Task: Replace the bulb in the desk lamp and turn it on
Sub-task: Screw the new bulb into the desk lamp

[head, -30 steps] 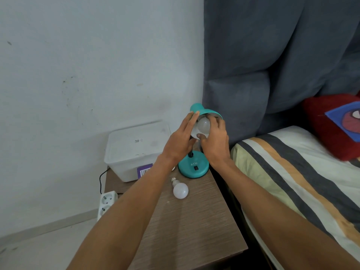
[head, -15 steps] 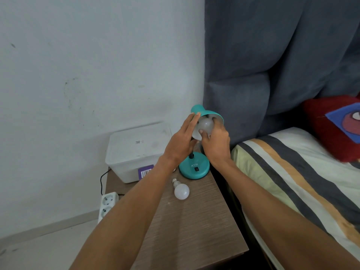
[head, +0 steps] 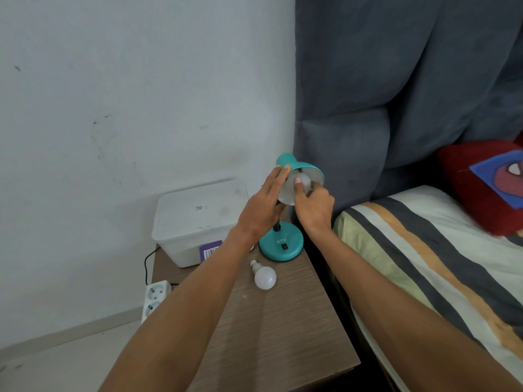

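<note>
The right hand (head: 312, 206) is pinching the bulb (head: 304, 181) inside the teal lamp shade (head: 304, 166), its thumb now rolled further over the glass than a second ago, probably screwing; the left hand (head: 261, 206), fingers straight, is bracing the shade, while another bulb (head: 264, 277) is lying on the nightstand (head: 283, 321)

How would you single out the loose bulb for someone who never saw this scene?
Find the wooden nightstand between wall and bed. In front of the teal lamp's round base lies a white bulb, on its side, untouched; the other bulb sits inside the shade, in the right hand.
</note>
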